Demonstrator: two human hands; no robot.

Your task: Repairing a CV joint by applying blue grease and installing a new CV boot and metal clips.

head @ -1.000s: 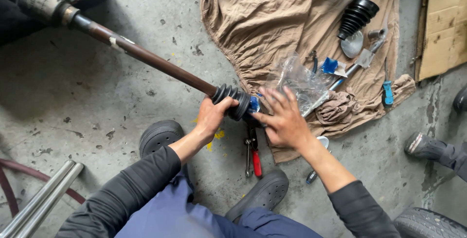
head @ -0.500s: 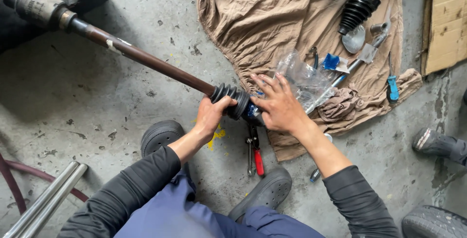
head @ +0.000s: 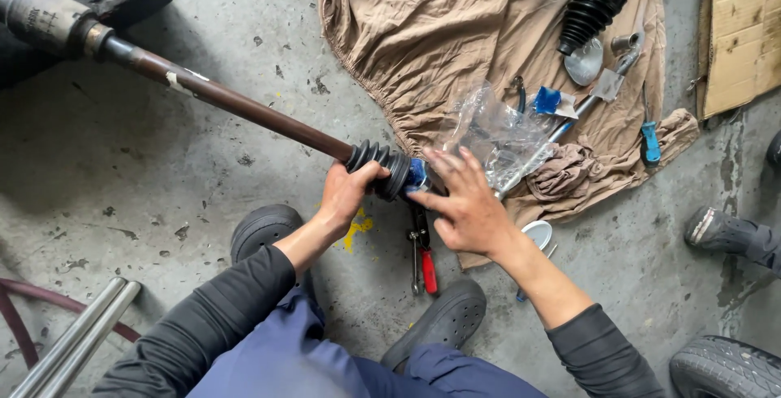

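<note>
Left of the ribbed rubber boot (head: pixel 380 167), bare concrete floor (head: pixel 203 194) lies open beneath the axle shaft (head: pixel 236 105). Right of the boot, a crumpled plastic bag (head: pixel 498 131) and tan cloth (head: pixel 423 32) crowd the way. Just below it, red-handled pliers (head: pixel 422 250) and two dark shoes (head: pixel 262 231) block passage.

This looks like a car repair workshop; the floor (head: pixel 163 162) is bare grey concrete, stained and dirty; a long car axle shaft (head: pixel 236 105) with a black ribbed rubber boot (head: pixel 378 168) lies across it; a brown cloth (head: pixel 439 32) is spread on the far side, with a spare rubber boot (head: pixel 590 14), small tools and a clear plastic bag (head: pixel 496 133) on it; red-handled pliers (head: pixel 421 255) lie on the floor near the middle; a tyre (head: pixel 724 369) shows at the near right corner; metal pipes (head: pixel 73 341) lie near left.
</note>
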